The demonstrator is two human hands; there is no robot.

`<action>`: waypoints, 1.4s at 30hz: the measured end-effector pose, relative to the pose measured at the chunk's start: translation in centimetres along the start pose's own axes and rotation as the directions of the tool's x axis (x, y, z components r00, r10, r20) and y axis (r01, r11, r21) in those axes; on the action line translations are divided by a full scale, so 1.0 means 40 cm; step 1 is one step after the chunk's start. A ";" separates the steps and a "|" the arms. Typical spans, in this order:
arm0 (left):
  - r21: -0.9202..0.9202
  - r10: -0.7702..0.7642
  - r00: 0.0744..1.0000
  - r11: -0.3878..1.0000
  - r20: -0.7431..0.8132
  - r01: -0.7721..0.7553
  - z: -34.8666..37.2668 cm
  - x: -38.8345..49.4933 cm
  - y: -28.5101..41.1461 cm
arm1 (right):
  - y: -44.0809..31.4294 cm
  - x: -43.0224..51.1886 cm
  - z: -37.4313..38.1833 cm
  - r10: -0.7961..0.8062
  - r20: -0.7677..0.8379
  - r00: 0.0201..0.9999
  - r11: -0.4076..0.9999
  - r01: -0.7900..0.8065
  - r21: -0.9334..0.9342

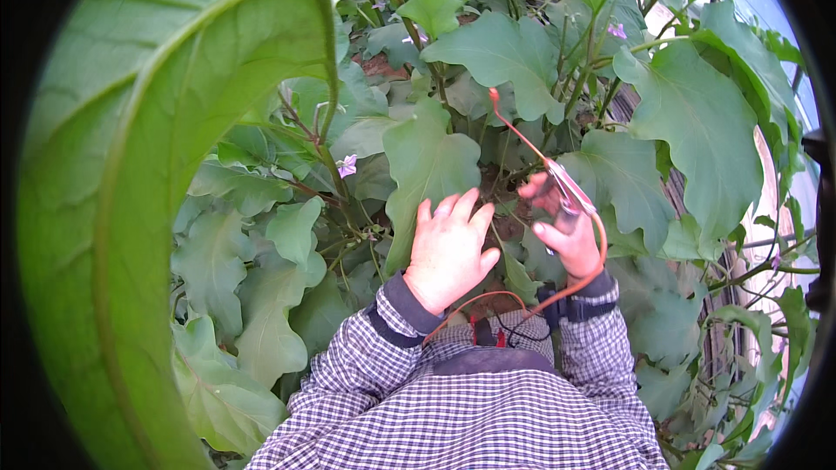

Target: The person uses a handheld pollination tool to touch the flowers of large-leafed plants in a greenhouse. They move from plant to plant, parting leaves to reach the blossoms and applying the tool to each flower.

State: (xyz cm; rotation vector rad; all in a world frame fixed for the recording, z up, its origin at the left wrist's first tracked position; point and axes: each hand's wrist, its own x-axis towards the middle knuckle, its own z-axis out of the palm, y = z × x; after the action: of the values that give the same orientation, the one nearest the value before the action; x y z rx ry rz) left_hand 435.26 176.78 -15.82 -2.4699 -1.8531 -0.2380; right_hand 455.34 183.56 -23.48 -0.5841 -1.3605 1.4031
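Observation:
My left hand [449,248] is spread over the lower part of a lobed eggplant leaf [428,163], its fingers apart. To its right, my right hand [567,225] is curled around a handheld tool [569,189] with a thin orange wand. The wand points up and left, ending in a small red tip [494,95] among the leaves. From the tool's lower end an orange cord [602,241] loops down past my right wrist towards my waist. What the tool's grip looks like is partly hidden by blur and fingers.
A very large, close leaf [130,209] fills the left side. Eggplant stems and leaves surround both hands, with a pale purple flower [347,166] left of them. Plastic sheeting [761,6] shows at upper right. Red and black wires [499,338] lie at my waist.

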 end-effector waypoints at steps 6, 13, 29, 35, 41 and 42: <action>-0.029 -0.135 0.973 0.989 0.187 0.142 -0.016 -0.050 -0.016 | 0.034 0.207 0.067 0.026 0.197 0.980 0.994 -0.047 0.102; -0.081 -0.194 0.948 0.972 0.254 0.220 -0.034 -0.067 -0.007 | 0.172 0.332 0.145 0.058 0.116 0.992 0.998 -0.053 -0.045; -0.404 0.078 0.920 0.910 0.384 0.092 -0.144 -0.330 -0.030 | 0.084 0.218 0.045 -0.014 -0.137 0.990 0.998 0.005 -0.068; -0.415 0.123 0.968 0.909 0.220 -0.021 -0.164 -0.460 -0.095 | 0.004 0.215 -0.020 -0.054 -0.415 0.908 0.999 0.049 -0.023; -0.449 0.090 0.971 0.893 0.221 0.020 -0.160 -0.541 -0.168 | -0.032 0.224 0.047 0.006 -0.309 0.951 0.999 -0.021 -0.044; -0.428 0.095 0.971 0.904 0.221 0.009 -0.156 -0.552 -0.174 | -0.041 0.230 0.067 0.024 -0.305 0.952 0.998 -0.040 -0.045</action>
State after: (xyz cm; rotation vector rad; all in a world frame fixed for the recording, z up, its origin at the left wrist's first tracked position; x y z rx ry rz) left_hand 421.97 156.99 -13.36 -2.9417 -2.0153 -0.4032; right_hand 450.48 190.32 -18.50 -0.8239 -1.1448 1.2468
